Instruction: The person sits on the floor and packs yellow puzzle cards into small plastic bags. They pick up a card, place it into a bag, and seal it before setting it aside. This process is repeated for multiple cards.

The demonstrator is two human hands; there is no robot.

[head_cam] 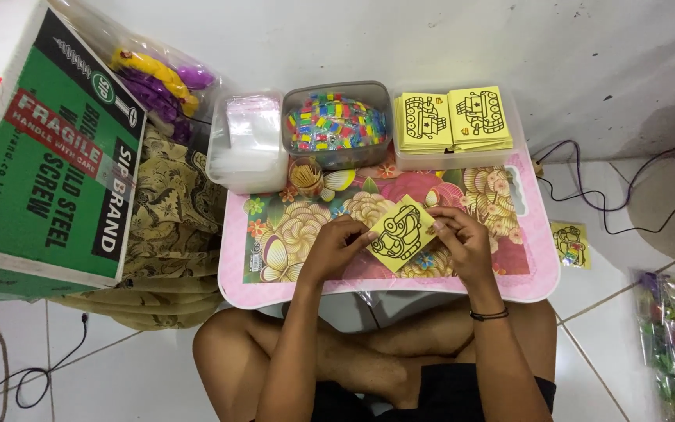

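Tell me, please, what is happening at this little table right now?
A person sits cross-legged on the floor at a low pink floral table. Both hands hold one yellow card with a black outline drawing just above the tabletop: the left hand at its left edge, the right hand at its right. Behind it stand a tray of matching yellow cards, a tub of colourful small packets and a container of clear plastic bags.
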